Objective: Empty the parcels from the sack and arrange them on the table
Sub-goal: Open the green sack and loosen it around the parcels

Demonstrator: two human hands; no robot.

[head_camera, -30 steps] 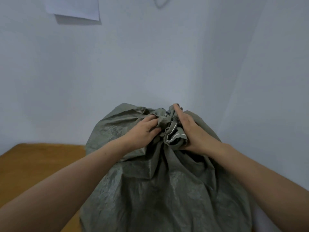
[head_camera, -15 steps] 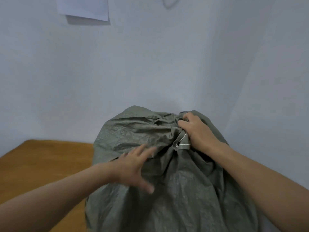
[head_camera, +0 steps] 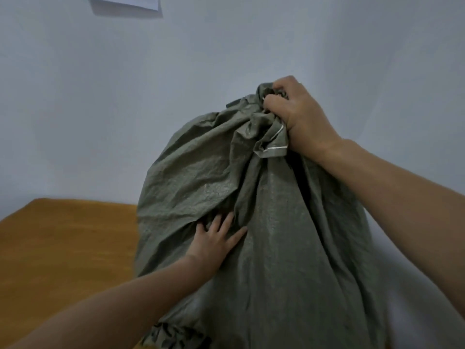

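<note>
Sack [head_camera: 276, 222]: grey-green woven fabric, big & bulging, upright. It fills the frame from centre to 5 o'clock and covers the table's R end. The base is cut off by the frame edge.
Sack neck: bunched together at the sack's 1 o'clock top, w/ a pale hem edge poking out below my fist.
R hand [head_camera: 299, 117]: fingers curled tight round the gathered neck, at 1 o'clock of frame.
L hand [head_camera: 214, 244]: fingers straight & spread, palm flat against the sack's front approx. mid-height, tips aimed at 1 o'clock. It grips nothing.
Table [head_camera: 63, 248]: orange-brown wood, at 8 o'clock of the sack.
Wall [head_camera: 100, 109]: pale, behind everything.
Paper [head_camera: 125, 1]: 1 white sheet on the wall at 11 o'clock, cut by the frame top.
</note>
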